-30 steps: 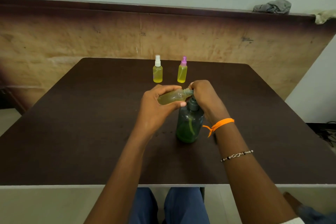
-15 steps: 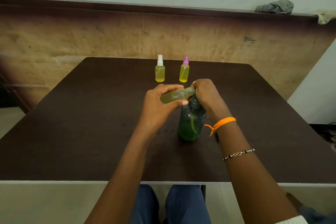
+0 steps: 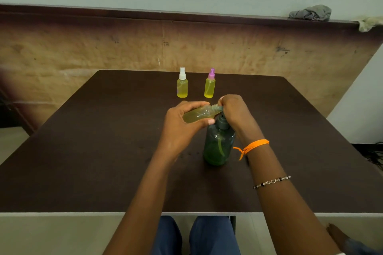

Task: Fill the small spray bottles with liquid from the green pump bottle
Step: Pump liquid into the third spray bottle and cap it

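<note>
Left hand (image 3: 182,122), as I watch from the head view, curls round the uncapped small spray bottle (image 3: 200,114), tipped nearly flat with its threaded neck against the green pump bottle (image 3: 219,144) spout. Right hand (image 3: 235,111) grips the pump head, fingers curled over it. Over the last second neither hand has shifted noticeably; I judge pumping continues, this bottle partly filled. Beyond both hands stand a white-capped bottle (image 3: 182,86) and a pink-capped bottle (image 3: 210,87), apparently full. Dark tabletop (image 3: 103,141); worn wooden panel (image 3: 83,51) behind, grey rag (image 3: 310,13) on its ledge.

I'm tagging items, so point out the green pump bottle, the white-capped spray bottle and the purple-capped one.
green pump bottle (image 3: 219,147), head view, mid body.
white-capped spray bottle (image 3: 182,88), head view, yellow body.
purple-capped spray bottle (image 3: 209,88), head view, yellow body.
</note>
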